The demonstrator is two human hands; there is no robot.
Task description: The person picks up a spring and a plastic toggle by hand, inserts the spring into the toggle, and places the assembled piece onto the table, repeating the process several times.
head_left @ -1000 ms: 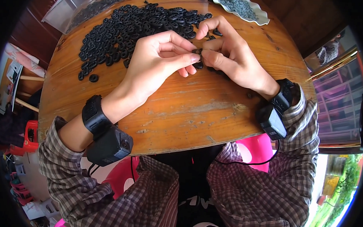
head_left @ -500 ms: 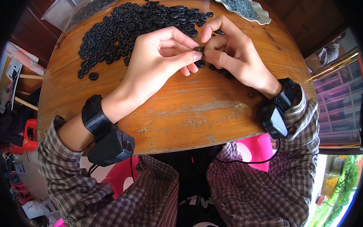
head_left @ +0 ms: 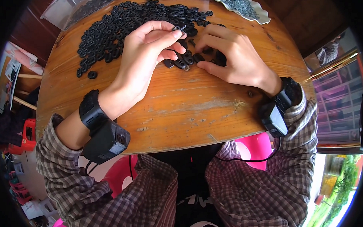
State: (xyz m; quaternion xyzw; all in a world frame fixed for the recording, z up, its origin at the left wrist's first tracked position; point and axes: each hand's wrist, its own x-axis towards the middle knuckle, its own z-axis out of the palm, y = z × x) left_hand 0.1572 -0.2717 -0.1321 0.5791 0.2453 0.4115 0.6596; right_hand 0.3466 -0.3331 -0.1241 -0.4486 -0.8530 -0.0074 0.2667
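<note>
Two hands (head_left: 141, 52) (head_left: 235, 57) parted, one pinched screw (head_left: 183, 28)

Checked sleeves (head_left: 61, 165) — black wrist straps (head_left: 90, 111), boxy units (head_left: 104, 145) — thin cables (head_left: 248, 160)

Screw (head_left: 183, 28) in left hand (head_left: 141, 50): lower end hidden by fingertips, along with most of the small black part (head_left: 175, 28) there. Right hand (head_left: 237, 57) covers some loose black pieces (head_left: 219, 59); unclear if it grips any. Left hand blocks part of the black ring pile (head_left: 104, 40). Top edge cuts off clear bin (head_left: 57, 11) and scalloped dish (head_left: 265, 18); its metal bits (head_left: 237, 6) too small to separate. Floor clutter (head_left: 19, 188) at lower left blurry. Pink chair (head_left: 250, 146) partly behind tabletop (head_left: 181, 121) and clothing.
</note>
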